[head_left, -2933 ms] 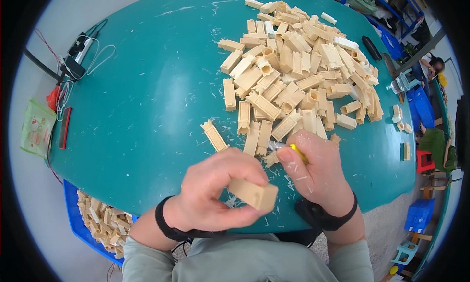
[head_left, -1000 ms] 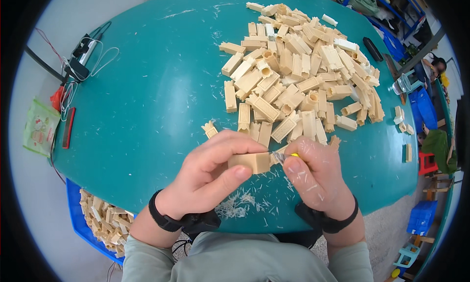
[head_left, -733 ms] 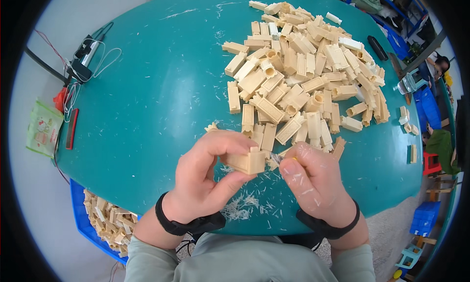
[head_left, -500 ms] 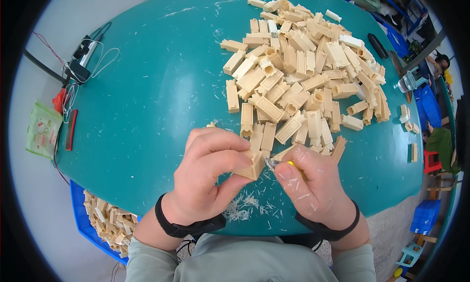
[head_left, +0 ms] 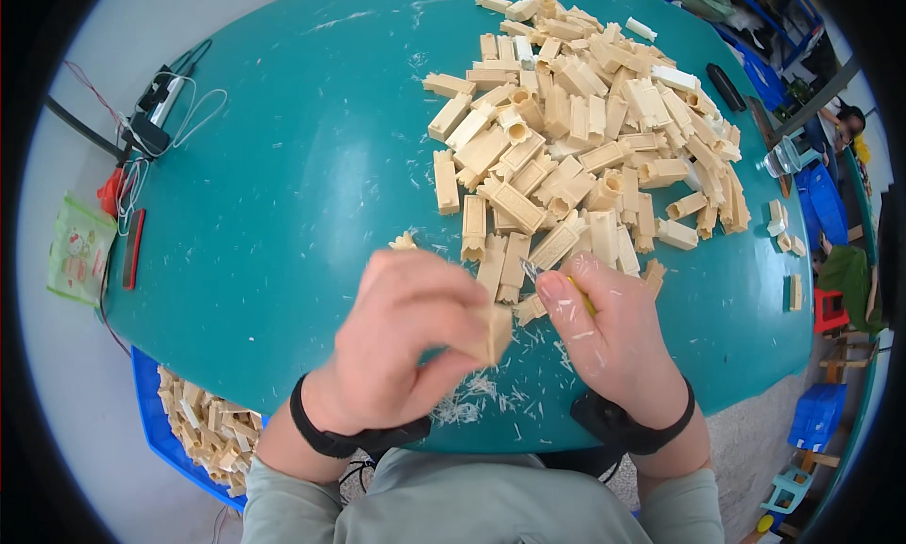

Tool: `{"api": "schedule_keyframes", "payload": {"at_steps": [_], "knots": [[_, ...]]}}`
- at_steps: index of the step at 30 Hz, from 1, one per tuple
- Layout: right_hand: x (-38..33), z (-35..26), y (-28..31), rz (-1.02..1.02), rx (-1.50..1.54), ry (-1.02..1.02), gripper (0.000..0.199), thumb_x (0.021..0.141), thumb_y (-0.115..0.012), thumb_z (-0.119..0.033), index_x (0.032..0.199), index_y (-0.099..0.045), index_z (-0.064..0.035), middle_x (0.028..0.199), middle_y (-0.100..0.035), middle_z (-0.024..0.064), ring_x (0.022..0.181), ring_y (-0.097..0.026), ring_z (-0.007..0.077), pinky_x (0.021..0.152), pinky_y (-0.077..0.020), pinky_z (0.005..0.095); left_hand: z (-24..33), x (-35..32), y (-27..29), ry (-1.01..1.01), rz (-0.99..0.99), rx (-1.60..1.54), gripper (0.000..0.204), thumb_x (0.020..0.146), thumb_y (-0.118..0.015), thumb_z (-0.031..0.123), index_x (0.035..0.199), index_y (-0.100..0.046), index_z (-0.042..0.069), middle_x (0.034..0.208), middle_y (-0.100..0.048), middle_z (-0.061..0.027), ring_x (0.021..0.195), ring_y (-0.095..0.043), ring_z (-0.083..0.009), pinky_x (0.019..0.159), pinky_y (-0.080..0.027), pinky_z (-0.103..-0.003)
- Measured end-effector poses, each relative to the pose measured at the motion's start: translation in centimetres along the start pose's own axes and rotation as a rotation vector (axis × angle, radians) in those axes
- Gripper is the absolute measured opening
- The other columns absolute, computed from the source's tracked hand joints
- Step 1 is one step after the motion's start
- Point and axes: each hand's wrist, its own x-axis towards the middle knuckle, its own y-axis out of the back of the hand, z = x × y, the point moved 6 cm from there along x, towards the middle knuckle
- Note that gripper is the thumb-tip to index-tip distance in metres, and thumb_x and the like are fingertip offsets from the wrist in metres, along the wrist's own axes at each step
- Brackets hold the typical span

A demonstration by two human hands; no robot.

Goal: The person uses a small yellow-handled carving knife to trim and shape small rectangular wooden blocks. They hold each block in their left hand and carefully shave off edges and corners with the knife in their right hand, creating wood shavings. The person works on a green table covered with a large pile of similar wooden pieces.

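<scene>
Between the fingers and thumb of my left hand (head_left: 406,332) is a cream, box-shaped plastic piece (head_left: 497,334), partly hidden and a little blurred. My right hand (head_left: 609,332) is closed around a yellow-handled utility knife (head_left: 587,299); its metal tip points up and left, apart from the piece. Thin pale shavings (head_left: 472,396) lie on the table below the hands, and some cling to my right thumb and hand. Just beyond my hands spreads a large heap of similar cream pieces (head_left: 566,157), some showing hollow, notched ends.
The green table (head_left: 283,185) bears scattered shavings. At its left edge are a power strip (head_left: 165,100) with cables and a red-and-black bar (head_left: 135,250). A blue bin (head_left: 170,431) of pieces stands lower left. A clear jar (head_left: 781,157) is at the right edge.
My left hand has tilted the cream piece and drawn it slightly down, away from the knife. My right hand has moved a little up, so the blade tip is now apart from the piece.
</scene>
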Motion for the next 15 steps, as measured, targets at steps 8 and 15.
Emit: {"api": "schedule_keyframes", "payload": {"at_steps": [8, 15], "knots": [[0.0, 0.0, -0.1, 0.013, 0.117, -0.032, 0.032, 0.089, -0.055, -0.025, 0.068, -0.048, -0.0016, 0.053, -0.047, 0.0141, 0.046, -0.044, 0.0293, 0.046, -0.0369, 0.0355, -5.4, -1.0, 2.8, 0.433, -0.078, 0.711, 0.031, 0.067, -0.064, -0.001, 0.097, -0.058, 0.007, 0.096, -0.055, -0.0102, 0.089, -0.052, -0.0283, 0.077, -0.043, -0.036], [0.0, 0.0, 0.0, 0.034, 0.142, -0.009, 0.032, 0.089, -0.055, -0.025, 0.069, -0.049, -0.0015, 0.052, -0.045, 0.0130, 0.045, -0.043, 0.0276, 0.045, -0.0364, 0.0343, -4.7, -1.2, 2.0, 0.345, -0.330, 0.818, 0.036, 0.062, -0.069, 0.001, 0.095, -0.059, 0.011, 0.102, -0.056, -0.0056, 0.098, -0.049, -0.0279, 0.085, -0.039, -0.038]]}}
